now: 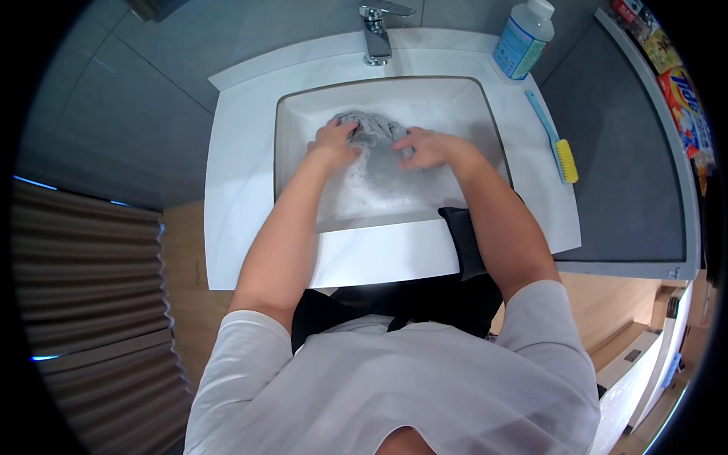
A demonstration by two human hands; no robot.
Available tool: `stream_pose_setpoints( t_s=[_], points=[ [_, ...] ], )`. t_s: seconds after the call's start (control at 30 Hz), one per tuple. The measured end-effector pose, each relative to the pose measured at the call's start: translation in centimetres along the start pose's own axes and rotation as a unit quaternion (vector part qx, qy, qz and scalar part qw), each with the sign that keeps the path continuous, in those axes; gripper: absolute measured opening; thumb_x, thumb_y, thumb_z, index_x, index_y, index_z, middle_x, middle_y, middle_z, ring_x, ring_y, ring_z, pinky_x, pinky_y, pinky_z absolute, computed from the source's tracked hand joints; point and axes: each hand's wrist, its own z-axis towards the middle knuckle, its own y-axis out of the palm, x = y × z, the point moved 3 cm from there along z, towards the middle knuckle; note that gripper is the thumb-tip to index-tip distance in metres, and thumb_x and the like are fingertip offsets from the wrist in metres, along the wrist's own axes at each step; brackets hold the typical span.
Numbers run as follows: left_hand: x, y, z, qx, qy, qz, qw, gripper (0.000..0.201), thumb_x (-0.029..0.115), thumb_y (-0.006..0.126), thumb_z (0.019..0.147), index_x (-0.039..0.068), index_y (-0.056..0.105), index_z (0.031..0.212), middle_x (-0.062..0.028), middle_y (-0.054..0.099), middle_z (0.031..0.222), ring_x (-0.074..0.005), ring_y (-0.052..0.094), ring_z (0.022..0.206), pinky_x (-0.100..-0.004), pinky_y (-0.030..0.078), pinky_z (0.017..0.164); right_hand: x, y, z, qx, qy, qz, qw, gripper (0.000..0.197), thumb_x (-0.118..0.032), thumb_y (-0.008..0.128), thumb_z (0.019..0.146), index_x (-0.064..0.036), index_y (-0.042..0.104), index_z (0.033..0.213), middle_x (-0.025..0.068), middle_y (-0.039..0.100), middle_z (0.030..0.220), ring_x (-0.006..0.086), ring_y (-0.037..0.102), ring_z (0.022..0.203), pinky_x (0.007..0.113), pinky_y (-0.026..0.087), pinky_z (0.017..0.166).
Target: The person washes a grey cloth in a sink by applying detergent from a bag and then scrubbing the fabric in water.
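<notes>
A wet grey cloth point(371, 123) lies bunched in cloudy, sudsy water at the back of the white sink basin point(474, 114). My left hand point(334, 144) reaches in at the cloth's left side, fingertips touching it and thumb spread away from the fingers. From the other side comes my right hand point(426, 148), its fingers apart and slightly blurred at the cloth's right edge. Part of the cloth is under the murky water. A black cloth piece point(461, 239) drapes over the front rim beside my right forearm.
Behind the basin stands a chrome faucet point(375, 34). On the counter's right are a bottle with a blue label point(522, 42) and a blue-handled brush point(565, 161) with yellow bristles. A grey cabinet point(614, 152) adjoins the right side, with colourful packages point(682, 102) along its far edge.
</notes>
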Motion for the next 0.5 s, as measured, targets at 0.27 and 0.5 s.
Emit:
stream_pose_setpoints(
  t_s=[0.27, 0.5],
  points=[
    [1.5, -0.1, -1.1, -0.025, -0.005, -0.001, 1.0, 0.09, 0.03, 0.078, 0.079, 0.02, 0.032, 0.155, -0.0193, 0.04, 0.153, -0.04, 0.046, 0.137, -0.051, 0.04, 0.112, 2.4, -1.5, 0.9, -0.03, 0.103, 0.064, 0.992, 0.055, -0.034, 0.082, 0.073, -0.0136, 0.071, 0.124, 0.0142, 0.073, 0.107, 0.0281, 0.069, 0.099, 0.037, 0.055, 0.085],
    [-0.1, 1.5, 0.1, -0.017, -0.052, -0.074, 0.996, 0.073, 0.029, 0.074, 0.078, 0.011, 0.047, 0.144, -0.0183, 0.049, 0.146, -0.0405, 0.053, 0.129, -0.0471, 0.045, 0.107, 5.2, -0.4, 2.3, 0.015, 0.095, 0.033, 0.995, 0.026, -0.025, 0.081, 0.068, -0.008, 0.064, 0.078, 0.006, 0.067, 0.075, 0.0202, 0.062, 0.071, 0.037, 0.049, 0.063]
  ],
)
